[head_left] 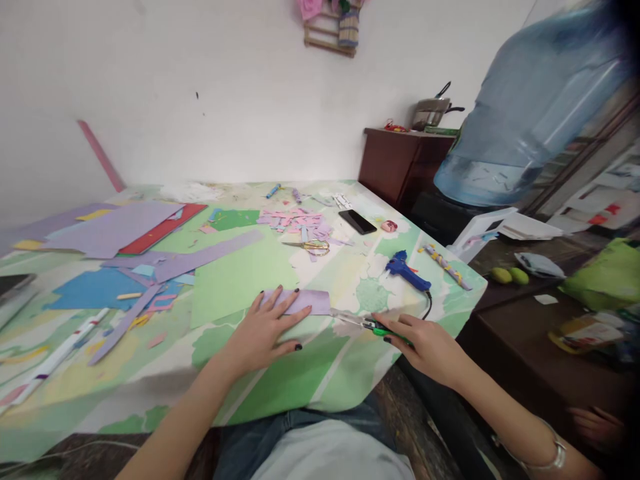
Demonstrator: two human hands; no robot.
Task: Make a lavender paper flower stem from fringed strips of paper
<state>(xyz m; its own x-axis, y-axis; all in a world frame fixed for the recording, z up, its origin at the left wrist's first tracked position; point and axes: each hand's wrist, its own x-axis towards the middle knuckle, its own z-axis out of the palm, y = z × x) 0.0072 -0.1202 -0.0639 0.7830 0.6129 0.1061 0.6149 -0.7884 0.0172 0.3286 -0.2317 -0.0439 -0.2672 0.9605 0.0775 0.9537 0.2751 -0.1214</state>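
Note:
My left hand (265, 330) lies flat, fingers spread, over a purple paper strip (317, 303) near the table's front edge. It partly hides the strip's left end. Between the fingers of my right hand (425, 343) is a utility knife (377, 327) with a green and black handle and a long silver blade. The blade's tip points left at the strip's right end; whether it touches the paper I cannot tell. Behind my left hand lies a light green sheet (235, 273). Gold-handled scissors (315, 247) rest beyond the strip.
A blue glue gun (407, 270) with its cord lies beyond my right hand, beside a decorated stick (447, 267). A black phone (357, 221) and pink paper scraps (293, 220) lie farther back. Coloured sheets (115, 227) pile up at left. A water bottle (530, 113) stands at right.

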